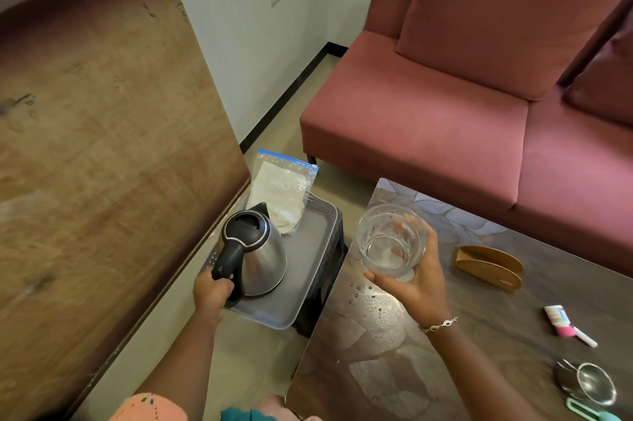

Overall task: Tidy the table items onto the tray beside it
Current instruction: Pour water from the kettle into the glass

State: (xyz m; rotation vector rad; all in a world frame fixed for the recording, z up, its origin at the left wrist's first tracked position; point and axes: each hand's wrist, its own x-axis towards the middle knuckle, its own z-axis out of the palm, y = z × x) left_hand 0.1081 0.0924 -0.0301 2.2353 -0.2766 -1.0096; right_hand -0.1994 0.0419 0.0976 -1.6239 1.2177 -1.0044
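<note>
Kettle [265,258] stands on the tray [310,270] at lower centre, left hand [212,294] gripping its handle, while the right hand [419,287] holds a glass [390,242], best lowered upright onto bare tray beside it.

Nothing is legible (print on the bag [282,192] blurred).

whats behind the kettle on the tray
A clear zip bag holding something white leans at the far end of the tray, right behind the kettle. The kettle's lid and spout cover the bag's lower left corner, so that part cannot be seen.
</note>
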